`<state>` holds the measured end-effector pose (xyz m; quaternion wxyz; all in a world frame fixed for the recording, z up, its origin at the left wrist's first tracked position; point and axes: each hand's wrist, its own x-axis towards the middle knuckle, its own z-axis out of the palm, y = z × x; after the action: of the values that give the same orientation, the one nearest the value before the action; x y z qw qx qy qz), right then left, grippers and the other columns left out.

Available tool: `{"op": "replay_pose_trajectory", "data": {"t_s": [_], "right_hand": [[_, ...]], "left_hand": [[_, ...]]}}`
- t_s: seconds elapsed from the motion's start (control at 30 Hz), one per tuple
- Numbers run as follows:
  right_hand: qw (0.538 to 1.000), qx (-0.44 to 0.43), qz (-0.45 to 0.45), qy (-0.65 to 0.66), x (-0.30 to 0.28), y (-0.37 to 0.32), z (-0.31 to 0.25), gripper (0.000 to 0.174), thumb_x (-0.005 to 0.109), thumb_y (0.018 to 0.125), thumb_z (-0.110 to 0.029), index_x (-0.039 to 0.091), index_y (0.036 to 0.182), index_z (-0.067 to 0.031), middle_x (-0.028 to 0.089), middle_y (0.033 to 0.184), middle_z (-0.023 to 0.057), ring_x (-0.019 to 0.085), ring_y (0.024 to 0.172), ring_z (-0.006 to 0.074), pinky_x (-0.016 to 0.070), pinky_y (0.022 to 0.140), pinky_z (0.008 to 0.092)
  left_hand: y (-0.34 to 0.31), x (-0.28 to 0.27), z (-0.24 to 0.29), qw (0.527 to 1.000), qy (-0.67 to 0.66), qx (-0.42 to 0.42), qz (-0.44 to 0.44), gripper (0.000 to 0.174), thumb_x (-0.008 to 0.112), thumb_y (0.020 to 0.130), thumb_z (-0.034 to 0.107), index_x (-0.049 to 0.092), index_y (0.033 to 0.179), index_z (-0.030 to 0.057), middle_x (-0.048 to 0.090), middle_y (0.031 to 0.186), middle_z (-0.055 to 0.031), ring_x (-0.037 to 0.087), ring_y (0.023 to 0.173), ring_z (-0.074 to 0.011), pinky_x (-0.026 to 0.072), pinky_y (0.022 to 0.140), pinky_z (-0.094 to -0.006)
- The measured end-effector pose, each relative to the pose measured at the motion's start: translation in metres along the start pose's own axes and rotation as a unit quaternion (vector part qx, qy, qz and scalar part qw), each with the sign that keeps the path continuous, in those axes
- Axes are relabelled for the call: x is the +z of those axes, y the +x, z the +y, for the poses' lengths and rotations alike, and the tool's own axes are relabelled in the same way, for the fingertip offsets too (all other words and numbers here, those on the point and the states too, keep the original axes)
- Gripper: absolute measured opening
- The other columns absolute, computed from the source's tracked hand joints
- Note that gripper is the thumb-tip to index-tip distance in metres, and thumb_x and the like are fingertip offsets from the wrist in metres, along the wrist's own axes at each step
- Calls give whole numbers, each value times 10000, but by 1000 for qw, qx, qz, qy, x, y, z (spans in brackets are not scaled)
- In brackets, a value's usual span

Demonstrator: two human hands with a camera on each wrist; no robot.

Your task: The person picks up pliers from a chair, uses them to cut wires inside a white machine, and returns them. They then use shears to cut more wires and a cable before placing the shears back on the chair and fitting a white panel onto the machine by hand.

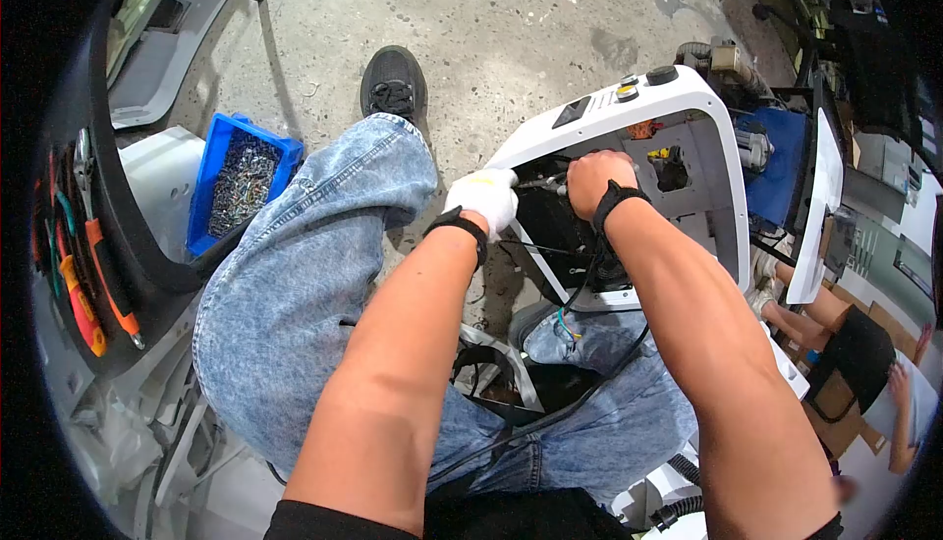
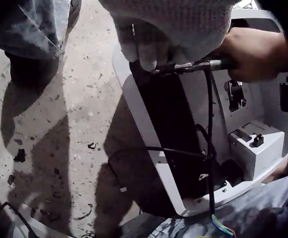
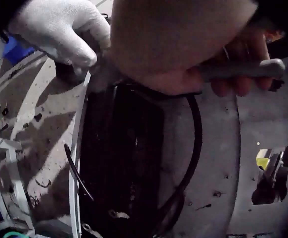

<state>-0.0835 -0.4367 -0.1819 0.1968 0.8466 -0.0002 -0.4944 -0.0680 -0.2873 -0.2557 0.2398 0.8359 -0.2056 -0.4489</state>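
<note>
A white plastic housing (image 1: 729,137) lies open beside the seated person's legs, with a dark block (image 3: 129,158) along its inner side. Inside it, the bare right hand (image 1: 601,183) grips a wrench-like metal tool (image 2: 199,66), whose grey handle (image 3: 263,69) sticks out past the fingers. Across the housing's near-left wall, the left hand (image 1: 483,194) in a white knit glove curls its fingers at the tool's other end. Exactly what those gloved fingertips hold I cannot tell. A black cable (image 2: 210,119) hangs below the tool and ends in coloured wires (image 1: 567,325).
At left stands a blue bin (image 1: 201,201) full of screws, near pliers and screwdrivers (image 1: 83,295) on a dark tray. A black shoe (image 1: 393,83) rests on the concrete floor (image 1: 471,20). Far right, another person (image 1: 855,353) is partly visible beside cardboard.
</note>
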Motion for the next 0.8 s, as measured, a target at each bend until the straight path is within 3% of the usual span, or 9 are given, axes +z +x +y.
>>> {"op": "replay_pose_trajectory", "data": {"t_s": [0.07, 0.17, 0.23, 0.3, 0.33, 0.47, 0.57, 0.63, 0.8], "right_hand": [[999, -5, 41, 16, 4, 1, 3, 271, 472, 817, -190, 650, 981, -69, 624, 1028, 132, 591, 968, 283, 443, 809, 455], [999, -25, 14, 33, 4, -1, 11, 260, 480, 810, -195, 649, 967, -74, 634, 988, 118, 598, 937, 262, 434, 800, 433], [999, -23, 13, 36, 3, -7, 9, 280, 500, 796, -209, 630, 999, -65, 614, 1015, 119, 565, 979, 263, 406, 838, 430], [999, -17, 0, 45, 2, -13, 10, 312, 520, 779, -230, 611, 1017, -48, 582, 1059, 134, 512, 1044, 272, 373, 881, 428], [998, -14, -32, 59, 0, -13, 11, 380, 542, 760, -241, 571, 1077, -32, 536, 1129, 163, 471, 1096, 296, 358, 899, 434], [989, 9, -62, 136, 14, -21, 14, 476, 512, 778, -241, 467, 1198, -22, 467, 1209, 194, 449, 1126, 339, 332, 937, 466], [978, 89, -98, 161, 13, -19, 13, 462, 461, 807, -242, 452, 1220, -35, 442, 1234, 196, 422, 1158, 358, 303, 959, 505], [978, 87, -118, 148, 10, -22, 11, 462, 428, 823, -245, 432, 1244, -54, 422, 1251, 200, 401, 1179, 367, 274, 976, 534], [976, 89, -40, 193, 29, -18, 8, 413, 428, 823, -233, 467, 1187, -42, 456, 1211, 209, 454, 1111, 351, 329, 918, 501]], "left_hand": [[0, 12, 1, 988, 10, 113, 103, 351, 516, 783, 248, 559, 1109, 123, 590, 1031, -154, 559, 966, -298, 444, 832, -379], [-1, 11, 20, 989, -6, 132, 71, 409, 549, 790, 295, 513, 1160, 125, 582, 1030, -154, 547, 965, -314, 441, 822, -393], [1, 14, 26, 982, 0, 164, 96, 424, 549, 807, 349, 494, 1184, 163, 582, 968, -140, 555, 919, -313, 449, 779, -397], [3, 11, 34, 977, 85, 189, 50, 393, 537, 816, 372, 504, 1167, 200, 569, 904, -121, 564, 869, -297, 455, 734, -391], [4, 14, 35, 972, 92, 199, 85, 345, 534, 811, 394, 552, 1107, 218, 551, 856, -99, 571, 826, -272, 459, 699, -380], [4, 19, 34, 966, 137, 207, 69, 243, 545, 807, 356, 623, 962, 187, 561, 869, -84, 585, 840, -249, 463, 691, -374], [6, 22, 40, 970, 138, 182, 82, 222, 548, 802, 328, 620, 949, 178, 561, 870, -85, 585, 848, -252, 465, 702, -372], [5, 21, 41, 971, 133, 184, 72, 206, 546, 798, 309, 620, 931, 169, 560, 872, -84, 587, 855, -257, 467, 720, -372], [9, 20, 27, 971, 78, 205, 97, 295, 581, 784, 371, 636, 988, 165, 589, 854, -107, 581, 822, -291, 464, 724, -382]]}}
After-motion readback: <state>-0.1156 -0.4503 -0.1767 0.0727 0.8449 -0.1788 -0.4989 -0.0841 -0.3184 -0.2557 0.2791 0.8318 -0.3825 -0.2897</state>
